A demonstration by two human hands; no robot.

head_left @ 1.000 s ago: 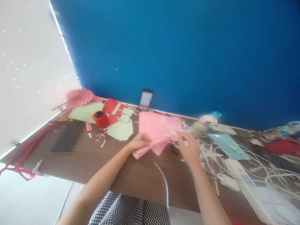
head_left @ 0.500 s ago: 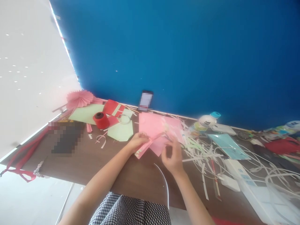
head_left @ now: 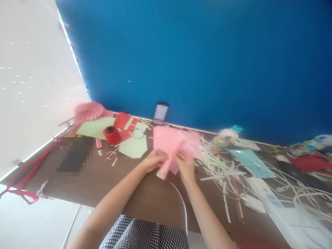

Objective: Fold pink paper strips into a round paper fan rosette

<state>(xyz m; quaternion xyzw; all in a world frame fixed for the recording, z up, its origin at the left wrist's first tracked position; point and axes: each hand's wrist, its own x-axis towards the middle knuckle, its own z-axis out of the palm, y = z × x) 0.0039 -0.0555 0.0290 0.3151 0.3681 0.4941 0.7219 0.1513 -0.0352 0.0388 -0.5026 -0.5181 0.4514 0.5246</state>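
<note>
A narrow pleated strip of pink paper (head_left: 164, 168), with pale green bits along its near end, is pinched between my two hands. My left hand (head_left: 155, 160) closes on its left side, fingertips at the strip's middle. From the other side my right hand (head_left: 185, 166) grips it, its fingers bent against the paper. Behind the strip lie flat pink sheets (head_left: 163, 135) on the table. A dark loop (head_left: 199, 162), perhaps a scissors handle, lies just right of my right hand; the rest of it is hidden.
Red thread spool (head_left: 112, 135), green paper (head_left: 133, 147) and a pink paper fan (head_left: 89, 111) stand left on the brown table (head_left: 103, 186). To the right are paper scraps (head_left: 220, 166), a glue-like bottle (head_left: 228, 135), a blue packet (head_left: 251, 162) and white cables (head_left: 301, 200). A phone (head_left: 160, 113) leans behind.
My right hand has moved in to the left and closed on the pink pleated paper. The strip has turned more upright and shifted right; my left hand still holds it.
</note>
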